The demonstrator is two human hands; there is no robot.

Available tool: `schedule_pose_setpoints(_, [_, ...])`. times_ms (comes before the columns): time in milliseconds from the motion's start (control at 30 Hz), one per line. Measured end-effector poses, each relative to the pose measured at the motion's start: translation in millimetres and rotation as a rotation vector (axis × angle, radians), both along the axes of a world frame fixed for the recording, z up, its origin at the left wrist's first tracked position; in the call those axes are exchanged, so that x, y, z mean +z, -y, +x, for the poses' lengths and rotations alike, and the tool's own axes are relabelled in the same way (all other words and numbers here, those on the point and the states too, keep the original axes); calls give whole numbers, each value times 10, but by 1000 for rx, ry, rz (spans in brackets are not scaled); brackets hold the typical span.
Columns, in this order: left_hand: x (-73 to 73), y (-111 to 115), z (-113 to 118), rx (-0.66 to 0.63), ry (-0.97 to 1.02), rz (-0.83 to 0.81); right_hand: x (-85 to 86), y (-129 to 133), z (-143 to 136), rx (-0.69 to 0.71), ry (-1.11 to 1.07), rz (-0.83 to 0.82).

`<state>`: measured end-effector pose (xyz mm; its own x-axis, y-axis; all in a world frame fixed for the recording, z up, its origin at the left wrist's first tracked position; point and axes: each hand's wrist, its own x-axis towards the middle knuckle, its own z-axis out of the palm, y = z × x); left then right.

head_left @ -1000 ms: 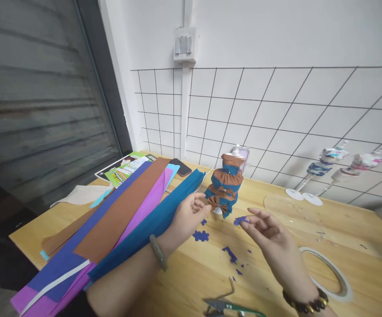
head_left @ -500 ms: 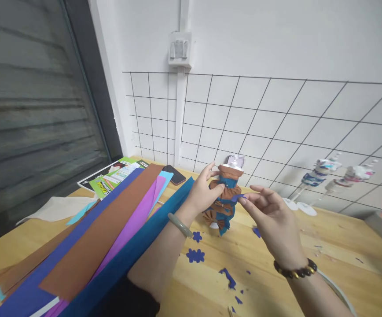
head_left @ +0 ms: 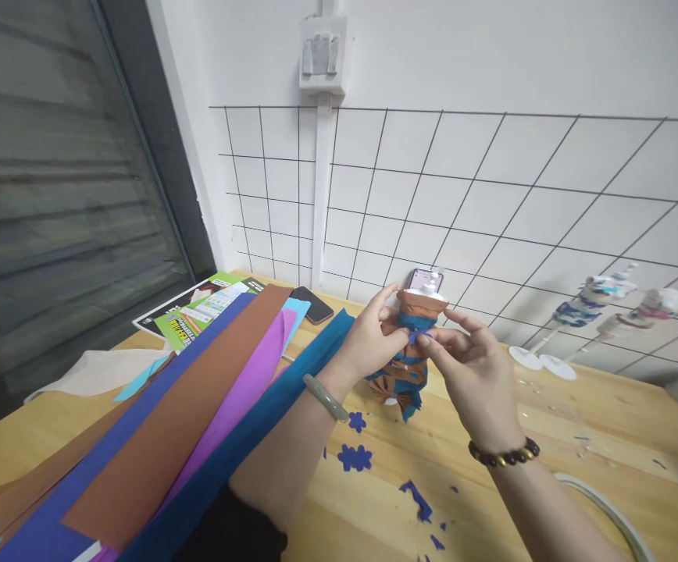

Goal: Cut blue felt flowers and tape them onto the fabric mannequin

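A small upright form wrapped in brown and teal crepe paper [head_left: 401, 375] stands on the wooden table, its white top showing. My left hand [head_left: 371, 336] is wrapped round its left side, with the thumb at the front. My right hand [head_left: 473, 375] pinches a small blue paper piece [head_left: 418, 336] against the front of the form, near its upper part. The tips of both thumbs nearly meet there. Blue paper flowers [head_left: 355, 458] lie on the table below the hands.
Long strips of brown paper [head_left: 180, 421], blue, purple and teal paper lie at the left. Behind them are leaflets [head_left: 198, 312] and a dark phone [head_left: 312, 306]. Two decorated white stands [head_left: 579, 312] are at the right. Blue scraps [head_left: 418, 499] and a pale curved band [head_left: 602, 507] lie in front.
My right hand has moved left and brought the blue piece against the front of the wrapped form. My left hand stays on the form. The camera view has shifted slightly.
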<state>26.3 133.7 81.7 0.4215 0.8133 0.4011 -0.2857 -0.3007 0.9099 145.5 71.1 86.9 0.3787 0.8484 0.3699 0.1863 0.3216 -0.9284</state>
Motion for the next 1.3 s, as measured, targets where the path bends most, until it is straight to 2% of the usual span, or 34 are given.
schedule_pose_setpoints(433, [50,5,-29,17,-3,35,-17,-55,-35,-146,96,3])
schedule_pose_setpoints(933, [24,-9,-24,19,0,39,45,-54,-112,-166,51,11])
schedule_pose_setpoints(1300, [-2,-26,-43,16,-30,40,45,-69,-95,-287,224,-10])
